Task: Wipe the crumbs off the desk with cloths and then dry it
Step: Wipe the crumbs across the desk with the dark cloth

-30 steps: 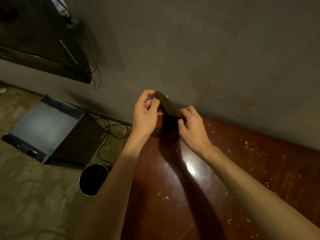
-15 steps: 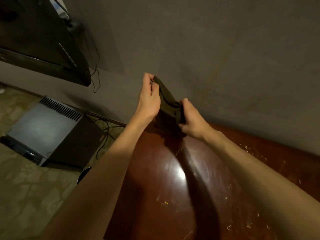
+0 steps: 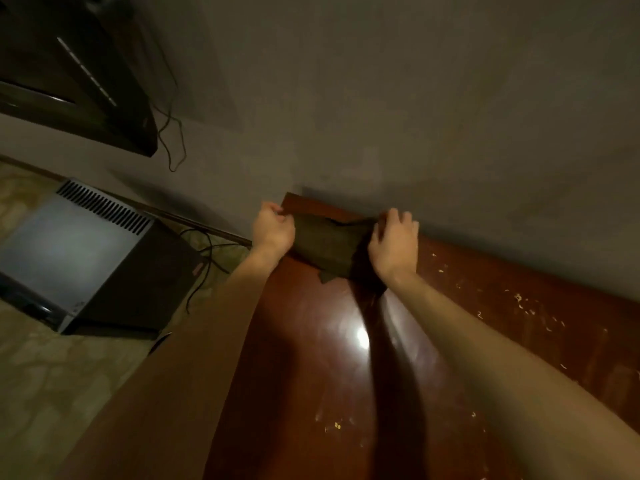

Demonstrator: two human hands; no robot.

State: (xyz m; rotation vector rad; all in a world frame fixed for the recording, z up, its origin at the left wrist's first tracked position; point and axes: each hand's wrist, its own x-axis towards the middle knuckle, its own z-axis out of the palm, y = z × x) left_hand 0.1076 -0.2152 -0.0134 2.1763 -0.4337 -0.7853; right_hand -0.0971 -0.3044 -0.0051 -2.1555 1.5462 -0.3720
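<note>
Desk [image 3: 311, 341], glossy, crumb-strewn, against grey wall [image 3: 381, 98]

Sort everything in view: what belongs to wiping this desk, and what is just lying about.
Job in hand: dark cloth, held by left hand and right hand; desk; crumbs on it.
Lying about: grey vented box on the floor; cables beside it; dark screen, upper left.

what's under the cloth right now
The far corner of the desk, red-brown wood showing around the cloth, which the left hand and right hand hold. Anything lying beneath is hidden.
</note>
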